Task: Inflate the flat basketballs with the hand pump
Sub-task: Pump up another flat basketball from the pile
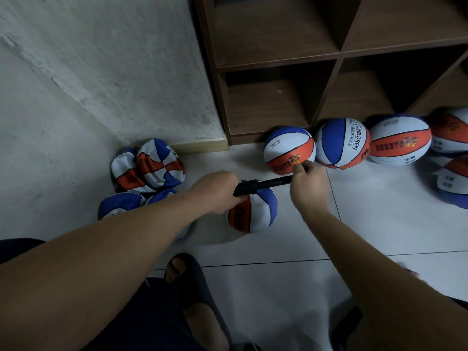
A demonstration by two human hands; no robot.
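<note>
My left hand [217, 192] grips the near end of the black hand pump [266, 185], over the half-flat basketball [255, 211]. My right hand [307, 184] clenches the pump's far, right end.

The left hand [217, 192] covers the hand pump's [263, 186] near end, so where it meets the half-flat basketball [255, 211] is hidden. The left forearm hides part of the crumpled balls [119, 206] by the wall. The rightmost balls [453, 158] and the shelf unit [278, 59] are cut off by the picture's edges.
</note>
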